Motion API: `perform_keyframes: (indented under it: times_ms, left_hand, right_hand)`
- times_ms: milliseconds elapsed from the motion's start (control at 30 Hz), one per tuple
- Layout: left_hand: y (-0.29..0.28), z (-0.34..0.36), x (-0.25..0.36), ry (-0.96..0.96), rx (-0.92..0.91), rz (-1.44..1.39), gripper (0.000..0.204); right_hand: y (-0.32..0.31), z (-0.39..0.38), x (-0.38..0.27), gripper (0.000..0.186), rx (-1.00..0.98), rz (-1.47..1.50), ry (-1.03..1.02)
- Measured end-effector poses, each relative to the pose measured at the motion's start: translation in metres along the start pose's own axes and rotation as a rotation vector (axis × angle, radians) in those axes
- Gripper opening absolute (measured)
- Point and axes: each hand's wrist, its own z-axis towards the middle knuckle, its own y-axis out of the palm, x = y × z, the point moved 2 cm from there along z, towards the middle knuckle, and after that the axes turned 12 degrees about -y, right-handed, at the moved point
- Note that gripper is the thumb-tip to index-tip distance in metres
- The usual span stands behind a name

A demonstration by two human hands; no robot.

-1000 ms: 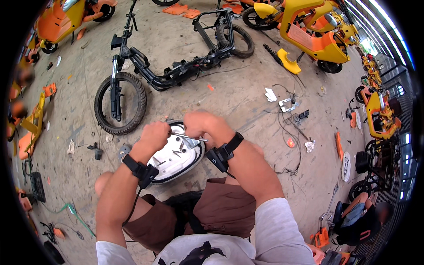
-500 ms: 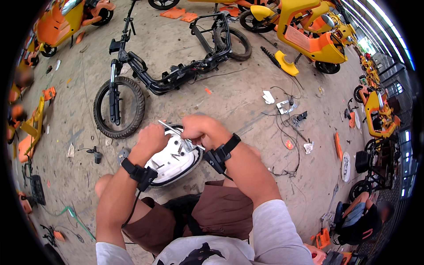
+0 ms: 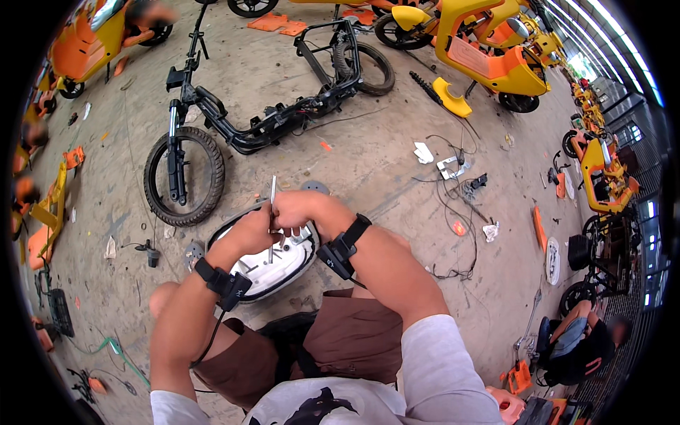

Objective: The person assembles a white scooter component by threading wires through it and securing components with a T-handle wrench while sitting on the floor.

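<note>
We see R hand (image 3: pixel 301 212) and L hand (image 3: pixel 249 232) both clamped on thin metal rod (image 3: pixel 272 212), long axis 12–6 o'clock, tip down into white headlamp housing (image 3: pixel 265 265); R nearer top.

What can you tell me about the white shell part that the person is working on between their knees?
The white shell is a rounded, glossy housing, plastic by its look, with a dark rim, lying open side up on the concrete floor in front of the person's knees. Its inner parts are too hidden to name. The left hand rests on its upper edge and the right hand is over it, both holding a thin metal rod that stands nearly upright into the shell.
</note>
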Motion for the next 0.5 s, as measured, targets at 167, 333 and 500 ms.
perform_keyframes:
  times_ms: [167, 333, 500]
  left_hand:
    - [0.006, 0.004, -0.003, -0.027, 0.060, 0.143, 0.051]
    - [0.005, 0.001, 0.000, 0.049, 0.054, 0.214, 0.040]
    - [0.004, -0.005, 0.012, 0.192, -0.055, 0.336, 0.037]
  right_hand:
    - [-0.015, -0.013, -0.015, 0.023, 0.250, -0.451, -0.058]
    - [-0.031, -0.028, -0.011, 0.025, 0.422, -0.433, -0.055]
    - [-0.033, -0.033, -0.007, 0.032, 0.225, -0.493, 0.042]
